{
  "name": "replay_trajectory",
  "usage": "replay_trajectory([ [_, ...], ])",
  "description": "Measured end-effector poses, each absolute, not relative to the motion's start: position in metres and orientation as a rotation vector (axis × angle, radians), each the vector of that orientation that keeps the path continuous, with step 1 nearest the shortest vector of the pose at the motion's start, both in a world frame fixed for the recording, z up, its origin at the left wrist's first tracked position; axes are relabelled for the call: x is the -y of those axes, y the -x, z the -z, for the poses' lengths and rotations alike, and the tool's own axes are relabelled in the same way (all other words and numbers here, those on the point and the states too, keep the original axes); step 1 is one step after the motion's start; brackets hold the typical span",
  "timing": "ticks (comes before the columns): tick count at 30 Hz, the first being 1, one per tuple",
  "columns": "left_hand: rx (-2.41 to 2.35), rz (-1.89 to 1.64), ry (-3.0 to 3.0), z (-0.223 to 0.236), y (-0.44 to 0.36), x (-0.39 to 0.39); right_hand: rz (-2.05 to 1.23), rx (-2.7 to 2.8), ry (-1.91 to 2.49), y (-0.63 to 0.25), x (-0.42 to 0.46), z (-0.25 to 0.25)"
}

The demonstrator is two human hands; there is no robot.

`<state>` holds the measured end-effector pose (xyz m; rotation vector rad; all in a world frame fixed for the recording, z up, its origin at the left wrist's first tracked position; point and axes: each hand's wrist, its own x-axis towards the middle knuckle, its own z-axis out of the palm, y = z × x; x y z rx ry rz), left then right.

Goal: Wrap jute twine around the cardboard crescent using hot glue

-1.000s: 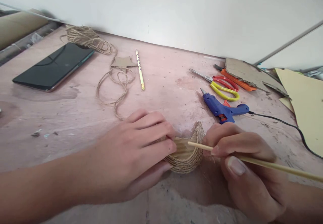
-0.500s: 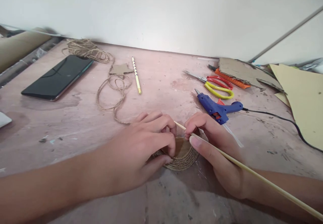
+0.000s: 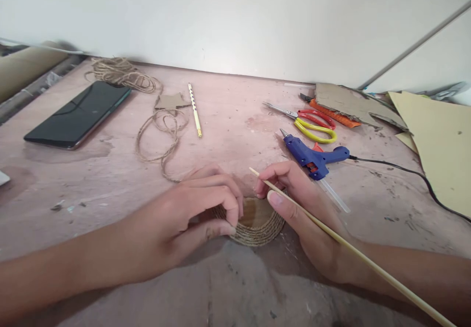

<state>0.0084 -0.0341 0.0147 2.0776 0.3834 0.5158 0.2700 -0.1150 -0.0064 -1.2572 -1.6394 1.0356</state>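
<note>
A round piece (image 3: 257,237) wrapped in rows of jute twine, with a brown cardboard-like inside, lies on the table between my hands. My left hand (image 3: 206,206) pinches its near left rim between thumb and bent fingers. My right hand (image 3: 298,206) holds a thin wooden stick (image 3: 353,246) between thumb and forefinger. The stick's tip points up and left above the round piece, and its long end runs to the lower right. Part of the piece's far rim is hidden by my hands. A loose strand of twine (image 3: 164,167) runs from beneath my left hand to loops behind it.
A blue glue gun (image 3: 312,155) and scissors (image 3: 314,125) lie right of centre. Cardboard scraps (image 3: 342,101), an orange cutter (image 3: 331,112) and a yellow sheet (image 3: 437,145) are farther right. A phone (image 3: 79,113), twine bundle (image 3: 119,71), cardboard star (image 3: 171,101) and pencil (image 3: 195,111) lie left.
My left hand has shifted left along the rim, its fingers drawing away from the middle and from the stick's tip. My right hand still grips the stick. The whole view has moved slightly.
</note>
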Motion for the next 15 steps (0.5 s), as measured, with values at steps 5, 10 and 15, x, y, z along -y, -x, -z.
replay_trajectory([
  [5,-0.575,-0.571,-1.935,-0.023,0.010,0.038,-0.922,1.809,1.312,-0.271,0.114,-0.001],
  [10,-0.701,-0.655,-1.944,-0.031,0.022,0.037,-0.905,1.824,1.282,-0.272,0.114,-0.001],
  [15,-0.806,-0.678,-2.144,-0.032,0.022,0.042,-0.915,1.811,1.270,-0.272,0.114,0.001],
])
